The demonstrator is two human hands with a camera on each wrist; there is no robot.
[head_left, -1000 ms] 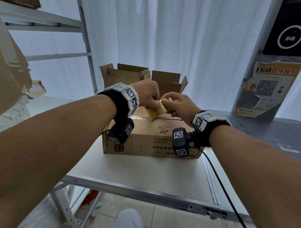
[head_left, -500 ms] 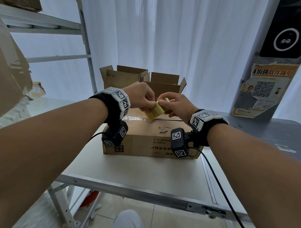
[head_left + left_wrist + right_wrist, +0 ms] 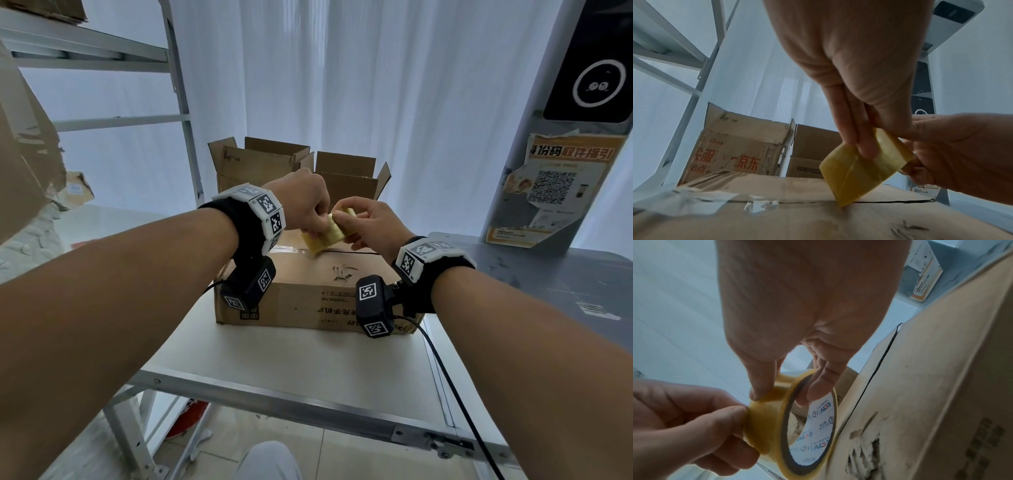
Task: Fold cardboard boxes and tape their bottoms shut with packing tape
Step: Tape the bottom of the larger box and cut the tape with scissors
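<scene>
A brown cardboard box (image 3: 308,291) lies bottom-up on the white table (image 3: 291,363), its two flaps meeting at a dark seam (image 3: 892,201). Clear tape (image 3: 701,199) covers the seam's left part. Just above the seam I hold a yellowish roll of packing tape (image 3: 329,231) (image 3: 863,168) (image 3: 789,423). My right hand (image 3: 368,222) (image 3: 797,340) grips the roll, thumb on its outer face and fingers through the core. My left hand (image 3: 303,205) (image 3: 851,68) pinches the roll's outer layer with its fingertips.
Two open cardboard boxes (image 3: 260,164) (image 3: 346,178) stand behind the one being taped. A metal shelf frame (image 3: 181,102) rises at the left with torn cardboard (image 3: 24,164) on it. A grey kiosk with a QR poster (image 3: 555,185) stands at the right. The table's front edge (image 3: 308,401) is near me.
Both hands, with the roll between them, have stayed above the seam and shifted only slightly; the left fingertips keep working at the roll's outer layer.
</scene>
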